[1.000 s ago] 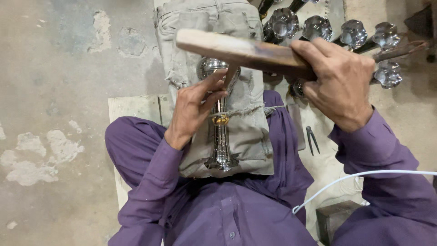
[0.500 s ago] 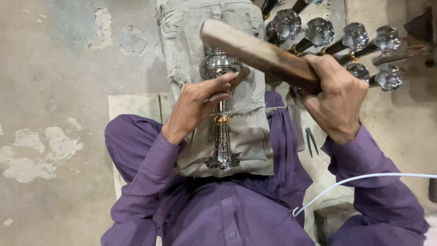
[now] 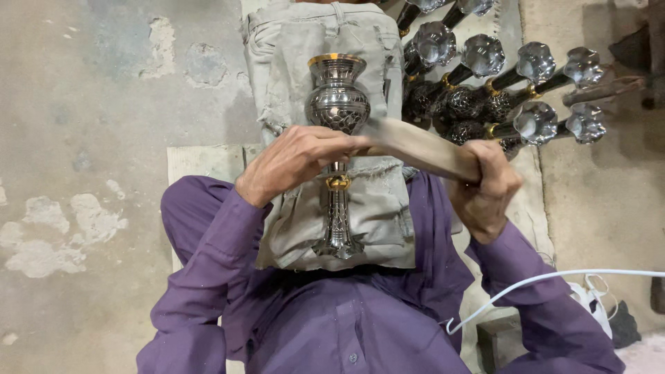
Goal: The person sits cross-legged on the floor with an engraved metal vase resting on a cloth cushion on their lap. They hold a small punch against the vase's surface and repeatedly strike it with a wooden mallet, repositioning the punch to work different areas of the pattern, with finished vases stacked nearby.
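- Floor (image 3: 83, 104): bare concrete, patchy, left of the seated person in purple.
- Cloth (image 3: 360, 90): grey, folded, laid over the lap and running away from the body; it pads the work.
- Finished pieces (image 3: 499, 90): a row of like metal pieces on the ground at upper right, heads fanned outward, well apart from the lap.
- Vase (image 3: 337, 104): tall chased metal piece with gold bands, lying on the cloth. Long axis runs straight away from the body; bulb and mouth far, flared foot near the belly.
- Stick (image 3: 422, 147): flat wooden bar, crossing the vase's axis from the right; its far end meets the stem just below the bulb.
- Left hand (image 3: 294, 163): curled over the stem below the bulb, fingers closed around it, pinning it to the cloth. This hand is the nearer one to the vase.
- Right hand (image 3: 485, 190): fist wrapped tight on the stick's near end, off to the vase's right.
- Cable (image 3: 540, 280): white, trailing at lower right.
- Stick tip partly hidden by the left fingers; it probably touches the metal.
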A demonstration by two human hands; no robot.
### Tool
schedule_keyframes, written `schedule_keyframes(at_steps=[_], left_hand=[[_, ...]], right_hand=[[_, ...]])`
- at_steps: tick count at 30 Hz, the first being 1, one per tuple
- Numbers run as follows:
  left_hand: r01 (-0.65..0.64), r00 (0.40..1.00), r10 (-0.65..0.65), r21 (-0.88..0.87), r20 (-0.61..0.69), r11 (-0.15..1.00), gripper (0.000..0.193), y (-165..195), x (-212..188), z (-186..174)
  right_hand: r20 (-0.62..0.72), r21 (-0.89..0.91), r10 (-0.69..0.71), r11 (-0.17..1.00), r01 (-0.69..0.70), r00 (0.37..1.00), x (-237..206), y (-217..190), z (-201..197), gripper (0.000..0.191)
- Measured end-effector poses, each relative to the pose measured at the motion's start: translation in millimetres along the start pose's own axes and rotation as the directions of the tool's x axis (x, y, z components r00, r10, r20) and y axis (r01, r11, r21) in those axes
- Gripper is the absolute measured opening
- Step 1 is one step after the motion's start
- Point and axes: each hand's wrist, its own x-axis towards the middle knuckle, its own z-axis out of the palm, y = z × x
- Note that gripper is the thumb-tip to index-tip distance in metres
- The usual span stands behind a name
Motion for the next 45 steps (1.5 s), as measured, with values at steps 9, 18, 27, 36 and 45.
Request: schedule_keyframes(at_steps=[9, 18, 27, 36, 45], left_hand=[[0.173, 0.862, -0.319, -0.364, -0.393, 0.915, 0.051, 2, -24, 19], [0.171, 0.710, -0.489, -0.550, -0.507, 0.818, 0.064, 7, -25, 42], [0.194, 0.725, -0.471, -0.508, -0.501, 0.839, 0.051, 6, -23, 42], [0.248, 0.733, -0.435, -0.391, -0.523, 0.887, 0.050, 12, -21, 38], [0.292, 0.715, -0.411, -0.292, -0.566, 0.911, 0.053, 15, -23, 43]], right_hand=[[0.203, 0.184, 0.265, 0.935, -0.302, 0.943, -9, 1, 3, 0.042], [0.535, 0.774, 0.145, 0.311, -0.552, 0.832, -30, -13, 51, 0.045], [0.356, 0.507, 0.077, 0.821, -0.262, 0.931, 41, 4, -2, 0.064], [0.368, -0.193, -0.203, 0.938, 0.288, 0.907, 134, -45, -56, 0.066], [0.398, -0.287, -0.354, 0.829, 0.481, 0.847, 164, -74, -55, 0.065]])
